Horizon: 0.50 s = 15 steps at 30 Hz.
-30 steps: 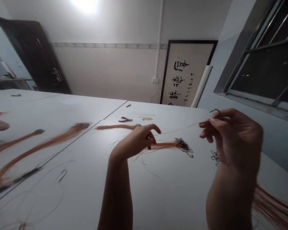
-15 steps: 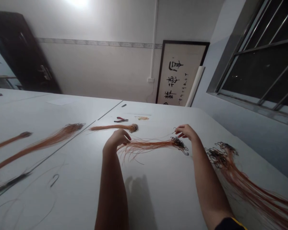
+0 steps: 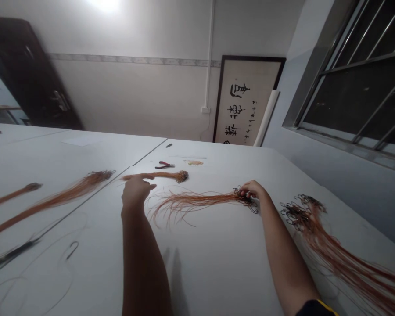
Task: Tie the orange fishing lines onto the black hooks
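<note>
My left grip (image 3: 138, 191) spread, right grip (image 3: 253, 188) at the hooks (image 3: 246, 201), pinch unclear; attached orange lines (image 3: 207, 199) look light, limp, tangle-prone, best lifted by hook shanks.

Large Chinese characters (image 3: 235, 109), the third perhaps 載, stand on the framed panel (image 3: 248, 94).
</note>
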Each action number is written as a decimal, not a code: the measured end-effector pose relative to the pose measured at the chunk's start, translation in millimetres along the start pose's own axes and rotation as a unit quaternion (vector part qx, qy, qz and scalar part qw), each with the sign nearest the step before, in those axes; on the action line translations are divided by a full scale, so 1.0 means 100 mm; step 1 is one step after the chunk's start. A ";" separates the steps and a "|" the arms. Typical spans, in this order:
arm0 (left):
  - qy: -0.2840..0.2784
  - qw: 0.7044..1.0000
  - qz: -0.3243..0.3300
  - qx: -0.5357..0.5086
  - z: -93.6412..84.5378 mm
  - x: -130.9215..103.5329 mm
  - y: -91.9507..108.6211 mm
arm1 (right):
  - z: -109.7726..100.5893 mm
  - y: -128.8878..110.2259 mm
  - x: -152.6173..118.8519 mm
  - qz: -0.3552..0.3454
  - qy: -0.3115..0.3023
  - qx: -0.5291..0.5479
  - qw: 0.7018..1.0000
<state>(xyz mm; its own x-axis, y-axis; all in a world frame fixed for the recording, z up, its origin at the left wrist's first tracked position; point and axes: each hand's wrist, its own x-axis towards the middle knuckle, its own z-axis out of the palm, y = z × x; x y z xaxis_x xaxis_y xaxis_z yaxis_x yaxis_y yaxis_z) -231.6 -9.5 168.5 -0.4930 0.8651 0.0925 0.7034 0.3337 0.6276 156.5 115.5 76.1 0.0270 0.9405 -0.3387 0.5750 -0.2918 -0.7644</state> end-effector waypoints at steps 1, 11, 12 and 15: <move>0.021 1.000 0.004 -0.007 -0.05 -0.05 0.03 | 0.00 -0.01 -0.02 0.010 -0.001 -0.006 1.000; 0.135 0.975 0.130 -0.118 -0.46 -0.64 0.37 | -0.41 -0.29 -0.42 -0.071 0.110 0.005 0.991; 0.153 0.966 0.156 -0.139 -0.50 -0.72 0.39 | -0.48 -0.33 -0.56 -0.105 0.132 0.017 0.986; 0.197 0.922 0.240 -0.232 -0.60 -1.02 0.48 | -0.68 -0.48 -1.05 -0.228 0.208 0.066 0.949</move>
<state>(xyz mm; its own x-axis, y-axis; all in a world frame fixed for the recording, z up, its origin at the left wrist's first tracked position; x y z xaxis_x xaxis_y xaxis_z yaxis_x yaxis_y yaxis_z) -178.7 -104.4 235.5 -0.3938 0.6383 0.6615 0.6389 -0.3273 0.6962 182.0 42.3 185.8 0.1367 0.9535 0.2686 0.4975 0.1683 -0.8510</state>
